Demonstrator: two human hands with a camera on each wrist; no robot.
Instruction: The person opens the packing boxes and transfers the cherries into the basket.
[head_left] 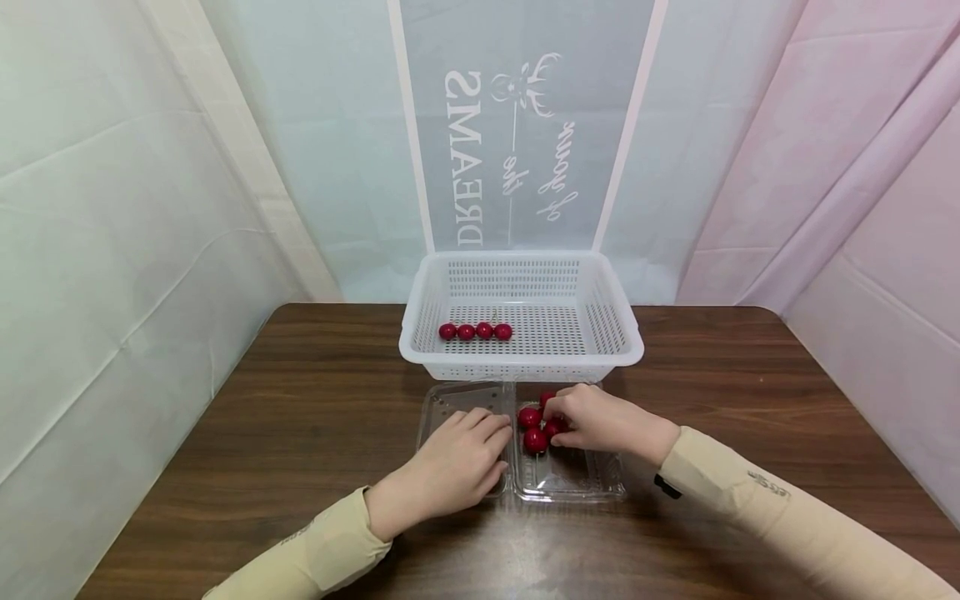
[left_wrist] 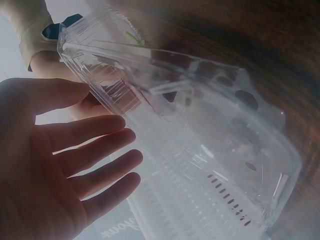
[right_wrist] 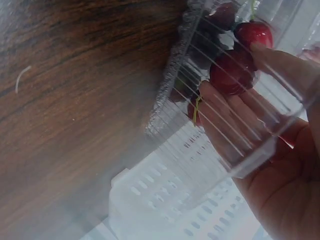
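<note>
A clear plastic clamshell box lies unfolded on the table, its lid [head_left: 437,408] on the left and its base [head_left: 570,495] on the right. Several red cherries [head_left: 535,441] are in the base. My right hand [head_left: 603,423] reaches in there and pinches a cherry [right_wrist: 231,75] between thumb and fingers; green stems show through the ribbed wall in the right wrist view. Over the lid, close to the hinge, is my left hand [head_left: 459,460]. Its fingers [left_wrist: 95,147] are spread and hold nothing; whether they touch the plastic I cannot tell.
Directly behind the box stands a white perforated basket [head_left: 525,360], with a row of several cherries [head_left: 467,332] at its front left inside. The wooden table [head_left: 315,433] reaches back to a hanging printed cloth [head_left: 517,125], and pale curtains [head_left: 97,250] flank both sides.
</note>
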